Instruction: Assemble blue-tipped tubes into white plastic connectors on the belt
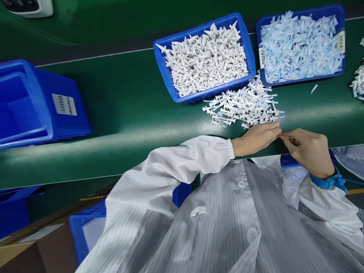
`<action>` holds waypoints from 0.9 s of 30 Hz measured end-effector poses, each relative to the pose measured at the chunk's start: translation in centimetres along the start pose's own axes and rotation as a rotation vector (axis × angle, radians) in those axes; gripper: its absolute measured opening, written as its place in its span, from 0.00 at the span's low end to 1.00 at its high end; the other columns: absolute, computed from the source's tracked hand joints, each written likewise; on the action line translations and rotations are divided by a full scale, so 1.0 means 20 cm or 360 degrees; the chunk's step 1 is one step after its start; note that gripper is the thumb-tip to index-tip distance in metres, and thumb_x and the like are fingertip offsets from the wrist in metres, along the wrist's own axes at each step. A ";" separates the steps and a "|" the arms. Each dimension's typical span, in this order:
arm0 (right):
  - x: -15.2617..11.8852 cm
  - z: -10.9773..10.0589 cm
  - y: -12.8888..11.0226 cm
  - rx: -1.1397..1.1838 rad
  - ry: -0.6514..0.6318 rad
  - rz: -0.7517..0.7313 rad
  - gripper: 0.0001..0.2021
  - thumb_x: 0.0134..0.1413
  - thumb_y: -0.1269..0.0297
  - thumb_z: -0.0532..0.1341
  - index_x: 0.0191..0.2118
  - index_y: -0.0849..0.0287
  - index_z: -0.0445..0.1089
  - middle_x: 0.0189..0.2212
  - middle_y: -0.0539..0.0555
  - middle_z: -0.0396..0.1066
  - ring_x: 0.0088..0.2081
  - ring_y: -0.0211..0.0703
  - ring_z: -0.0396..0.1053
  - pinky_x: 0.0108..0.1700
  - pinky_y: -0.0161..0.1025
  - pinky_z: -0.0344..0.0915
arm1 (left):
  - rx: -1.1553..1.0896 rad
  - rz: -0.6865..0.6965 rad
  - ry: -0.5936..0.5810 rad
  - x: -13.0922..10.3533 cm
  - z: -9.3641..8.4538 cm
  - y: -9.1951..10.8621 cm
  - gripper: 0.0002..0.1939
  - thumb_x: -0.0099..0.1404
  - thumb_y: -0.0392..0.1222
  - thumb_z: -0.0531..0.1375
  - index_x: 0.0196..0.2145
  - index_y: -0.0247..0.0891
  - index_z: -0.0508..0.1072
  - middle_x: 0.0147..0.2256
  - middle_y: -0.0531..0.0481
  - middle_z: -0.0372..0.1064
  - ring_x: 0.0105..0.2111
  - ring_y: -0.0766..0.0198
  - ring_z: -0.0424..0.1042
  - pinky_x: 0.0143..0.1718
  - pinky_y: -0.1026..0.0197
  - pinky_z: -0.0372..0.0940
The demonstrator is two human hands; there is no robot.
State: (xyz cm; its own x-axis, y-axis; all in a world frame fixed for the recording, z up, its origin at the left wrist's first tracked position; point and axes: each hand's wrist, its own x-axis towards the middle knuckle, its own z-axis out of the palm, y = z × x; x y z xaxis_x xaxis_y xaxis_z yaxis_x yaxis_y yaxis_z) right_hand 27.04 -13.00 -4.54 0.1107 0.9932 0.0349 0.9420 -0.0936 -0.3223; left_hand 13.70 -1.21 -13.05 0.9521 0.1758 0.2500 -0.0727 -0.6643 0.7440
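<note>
My left hand (258, 137) and my right hand (310, 150) meet fingertip to fingertip over the near part of the green work surface. Both are closed in a pinch. Whatever lies between the fingertips is hidden or too small to make out. Just beyond my left hand spreads a loose pile of small white plastic parts with pale blue tubes (246, 104). Behind the pile, a blue bin (159, 62) is heaped with white plastic fittings (206, 57). To its right, another blue bin (259, 32) holds many pale blue translucent tubes (303, 47).
One loose tube (314, 89) lies in front of the right bin. More white parts (358, 81) sit at the right edge. Stacked blue bins (66, 104) stand on the left. A blue crate (78, 235) and cardboard boxes (54, 246) are below the surface. A blue wrist strap (327, 182) circles my right wrist.
</note>
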 end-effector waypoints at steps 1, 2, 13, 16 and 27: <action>0.00 0.01 -0.01 -0.0023 0.0011 0.0024 0.14 0.67 0.63 0.58 0.27 0.56 0.70 0.21 0.51 0.67 0.22 0.39 0.64 0.26 0.38 0.55 | -0.0007 0.0000 0.0009 0.00 0.00 0.00 0.16 0.77 0.37 0.44 0.38 0.32 0.70 0.39 0.45 0.68 0.35 0.66 0.68 0.33 0.63 0.62; 0.00 0.01 -0.01 -0.0044 0.0027 0.0047 0.14 0.66 0.64 0.58 0.27 0.57 0.70 0.21 0.51 0.67 0.22 0.39 0.64 0.26 0.38 0.55 | -0.0010 -0.0004 0.0018 0.00 0.00 0.00 0.17 0.78 0.37 0.43 0.38 0.32 0.69 0.38 0.45 0.68 0.35 0.66 0.68 0.33 0.63 0.62; -0.01 0.03 -0.06 -0.0132 0.0130 0.0309 0.10 0.62 0.64 0.60 0.29 0.57 0.74 0.22 0.52 0.71 0.24 0.42 0.69 0.28 0.38 0.59 | 0.0058 -0.0023 0.0037 0.01 0.01 0.02 0.15 0.76 0.34 0.45 0.34 0.34 0.69 0.37 0.46 0.68 0.33 0.65 0.68 0.31 0.61 0.58; -0.03 0.05 -0.08 -0.0181 0.0153 0.0350 0.11 0.62 0.63 0.59 0.30 0.58 0.74 0.22 0.53 0.71 0.24 0.44 0.69 0.26 0.38 0.57 | 0.0096 -0.0022 0.0024 0.01 0.01 0.03 0.15 0.76 0.35 0.46 0.35 0.34 0.69 0.37 0.46 0.69 0.34 0.65 0.69 0.29 0.61 0.57; -0.08 0.08 -0.11 -0.0382 0.0123 0.0344 0.11 0.65 0.65 0.57 0.34 0.59 0.74 0.23 0.54 0.69 0.25 0.44 0.66 0.27 0.39 0.55 | 0.0267 0.0017 -0.0015 0.01 0.02 0.03 0.18 0.78 0.36 0.44 0.38 0.33 0.72 0.37 0.46 0.69 0.36 0.64 0.69 0.31 0.60 0.55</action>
State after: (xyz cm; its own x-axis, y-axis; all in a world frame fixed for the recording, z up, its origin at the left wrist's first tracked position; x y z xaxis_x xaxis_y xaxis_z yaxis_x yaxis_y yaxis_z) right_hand 24.25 -14.20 -5.37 0.3309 0.9415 0.0644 0.9409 -0.3240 -0.0981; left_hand 13.89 -1.87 -12.82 0.9544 0.1619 0.2509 -0.0329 -0.7781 0.6273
